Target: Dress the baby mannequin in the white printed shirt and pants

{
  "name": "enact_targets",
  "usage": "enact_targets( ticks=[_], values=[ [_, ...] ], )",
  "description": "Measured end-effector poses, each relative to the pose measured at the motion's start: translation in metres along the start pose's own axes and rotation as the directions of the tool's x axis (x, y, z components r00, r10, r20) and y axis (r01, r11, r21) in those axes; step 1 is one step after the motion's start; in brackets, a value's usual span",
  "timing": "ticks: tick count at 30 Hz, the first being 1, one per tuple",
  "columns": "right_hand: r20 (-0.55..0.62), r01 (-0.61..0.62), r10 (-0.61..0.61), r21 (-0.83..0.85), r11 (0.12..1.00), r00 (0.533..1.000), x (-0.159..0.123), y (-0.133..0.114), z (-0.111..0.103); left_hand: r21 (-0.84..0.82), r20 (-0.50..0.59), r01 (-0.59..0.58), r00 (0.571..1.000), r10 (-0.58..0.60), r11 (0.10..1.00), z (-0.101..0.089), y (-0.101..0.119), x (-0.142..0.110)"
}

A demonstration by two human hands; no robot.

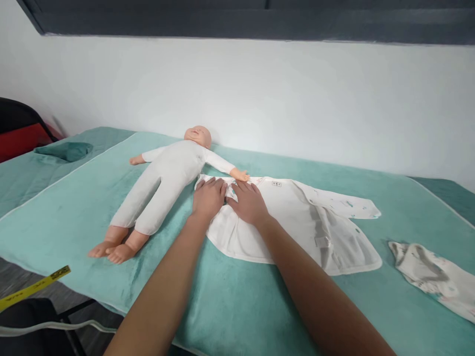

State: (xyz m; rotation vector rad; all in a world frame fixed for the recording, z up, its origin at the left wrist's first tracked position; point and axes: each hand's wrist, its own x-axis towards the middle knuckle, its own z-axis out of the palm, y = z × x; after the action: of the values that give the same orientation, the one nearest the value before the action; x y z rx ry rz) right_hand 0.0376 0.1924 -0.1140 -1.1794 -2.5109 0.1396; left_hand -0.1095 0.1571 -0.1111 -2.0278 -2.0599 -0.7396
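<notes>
A white baby shirt [285,217] with a small print lies spread open on the teal cover, inside facing up. On its left sleeve area, my left hand [210,198] rests flat with fingers stretched forward. Just to the right, my right hand [248,201] presses on the same part, its fingers also extended and apart from any grip. A baby doll [168,163] in a white cloth body lies on its back to the left, head toward the wall. The doll's hand [239,174] reaches the shirt's upper edge, right by my fingertips.
Another printed baby garment [438,277] lies bunched at the right. The teal cover [74,207] spreads over the bed, against a white wall [260,99]. A dark panel [222,20] overhangs it. At the lower left are a yellow strip [35,288] and a pale cable [55,326].
</notes>
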Motion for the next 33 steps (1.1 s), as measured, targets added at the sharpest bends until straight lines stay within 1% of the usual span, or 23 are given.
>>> enact_targets(
  ticks=[8,10,13,17,20,21,23,24,26,27,29,30,33],
  values=[
    [-0.011,0.02,-0.019,0.041,0.999,1.0,-0.002,0.0,-0.003,0.047,0.051,0.167,0.984,-0.169,0.985,0.003,-0.002,0.002],
    [-0.015,0.056,-0.055,0.059,0.997,0.998,-0.003,-0.001,-0.004,0.057,0.051,0.202,0.978,-0.205,0.978,0.003,-0.002,0.003],
    [0.009,0.141,-0.142,0.073,0.987,0.99,-0.006,-0.003,-0.008,0.06,0.042,0.217,0.975,-0.22,0.974,0.004,-0.004,0.003],
    [0.044,0.195,-0.198,0.062,0.979,0.979,-0.009,-0.007,-0.01,0.051,0.005,0.225,0.974,-0.226,0.973,0.002,-0.005,0.001],
    [0.039,0.214,-0.216,0.058,0.975,0.976,-0.01,-0.01,-0.01,0.028,-0.074,0.262,0.963,-0.259,0.965,-0.004,-0.003,0.0],
    [0.033,0.214,-0.216,0.06,0.975,0.976,-0.009,-0.011,-0.011,0.012,-0.101,0.255,0.962,-0.253,0.967,-0.006,-0.002,0.0],
    [0.009,0.205,-0.206,0.069,0.976,0.979,-0.009,-0.013,-0.012,-0.038,-0.121,0.173,0.977,-0.177,0.984,-0.007,0.0,-0.001],
    [-0.008,0.191,-0.191,0.073,0.979,0.982,-0.009,-0.014,-0.013,-0.076,-0.107,0.105,0.988,-0.113,0.992,-0.007,0.001,-0.002],
    [-0.036,0.139,-0.137,0.07,0.988,0.99,-0.009,-0.016,-0.015,-0.161,-0.043,-0.024,0.999,0.017,0.987,-0.006,0.002,-0.002],
    [-0.039,0.106,-0.104,0.062,0.992,0.994,-0.009,-0.017,-0.015,-0.198,-0.004,-0.058,0.998,0.058,0.978,-0.005,0.002,-0.002],
    [-0.016,0.062,-0.062,0.041,0.997,0.998,-0.01,-0.019,-0.016,-0.24,0.062,-0.066,0.995,0.083,0.969,-0.003,0.002,-0.002],
    [0.001,0.061,-0.061,0.035,0.998,0.998,-0.01,-0.019,-0.016,-0.247,0.085,-0.055,0.993,0.078,0.967,-0.002,0.001,-0.002],
    [0.029,0.115,-0.116,0.051,0.992,0.993,-0.012,-0.021,-0.014,-0.241,0.128,-0.024,0.99,0.057,0.97,0.0,0.0,-0.001]
  ],
)
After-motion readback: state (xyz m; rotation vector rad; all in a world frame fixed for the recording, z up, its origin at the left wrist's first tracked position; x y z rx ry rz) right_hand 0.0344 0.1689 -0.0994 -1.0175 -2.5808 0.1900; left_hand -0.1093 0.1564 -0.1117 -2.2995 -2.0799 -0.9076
